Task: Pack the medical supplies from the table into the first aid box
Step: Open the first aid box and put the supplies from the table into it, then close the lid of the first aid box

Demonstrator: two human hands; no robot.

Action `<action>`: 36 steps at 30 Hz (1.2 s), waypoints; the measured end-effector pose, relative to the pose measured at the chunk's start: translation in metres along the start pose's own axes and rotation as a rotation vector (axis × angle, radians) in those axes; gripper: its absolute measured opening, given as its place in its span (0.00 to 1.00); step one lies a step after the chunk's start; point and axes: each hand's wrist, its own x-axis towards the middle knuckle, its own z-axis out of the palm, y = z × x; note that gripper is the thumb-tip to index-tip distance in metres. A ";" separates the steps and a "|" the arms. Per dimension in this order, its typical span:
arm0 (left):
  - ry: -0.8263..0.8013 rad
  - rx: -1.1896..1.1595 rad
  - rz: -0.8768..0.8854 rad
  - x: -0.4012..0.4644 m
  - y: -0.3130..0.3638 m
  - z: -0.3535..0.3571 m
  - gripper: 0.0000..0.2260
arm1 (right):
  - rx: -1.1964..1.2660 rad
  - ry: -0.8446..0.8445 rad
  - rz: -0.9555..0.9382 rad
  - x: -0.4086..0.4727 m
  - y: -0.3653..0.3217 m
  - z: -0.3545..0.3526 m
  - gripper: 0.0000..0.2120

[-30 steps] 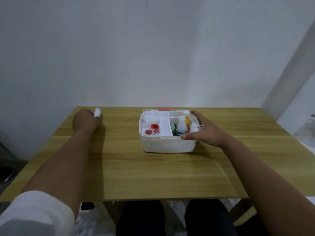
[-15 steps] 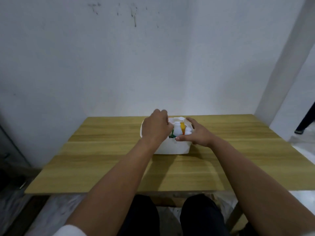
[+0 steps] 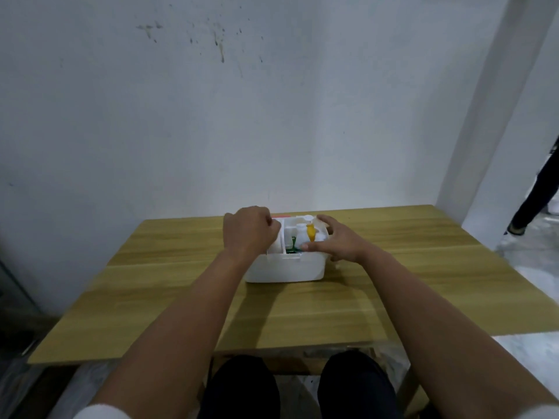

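Observation:
The white first aid box (image 3: 287, 269) stands open at the middle of the wooden table (image 3: 169, 285). Its right compartment holds a white bottle (image 3: 300, 231), an orange-tipped bottle (image 3: 310, 233) and something green below them. My left hand (image 3: 249, 234) hovers over the left compartment with fingers curled into a fist; the small white bottle taken from the table is hidden inside it. My right hand (image 3: 335, 241) grips the box's right rim, thumb on the front edge and fingers round the far side.
A white wall rises just behind the table's far edge. At the far right another person's dark trouser leg (image 3: 535, 195) stands on the pale floor. My knees (image 3: 242, 385) sit under the near table edge.
My left hand left the far left of the table with the small white bottle and came over the box's left compartment. The right hand stayed on the box. The camera tilted up.

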 end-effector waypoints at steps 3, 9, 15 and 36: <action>0.030 -0.273 -0.218 0.015 -0.022 -0.002 0.10 | 0.176 0.062 0.118 0.007 0.001 -0.007 0.48; -0.230 -0.667 -0.633 0.047 -0.072 0.023 0.19 | 0.358 0.151 0.339 0.043 0.005 -0.011 0.38; -0.370 -0.921 -0.868 0.063 -0.077 0.043 0.17 | 0.490 0.239 0.419 0.082 0.011 0.004 0.29; -0.221 -1.075 -0.703 0.067 -0.046 0.008 0.34 | 0.647 0.333 0.204 0.055 -0.043 -0.008 0.34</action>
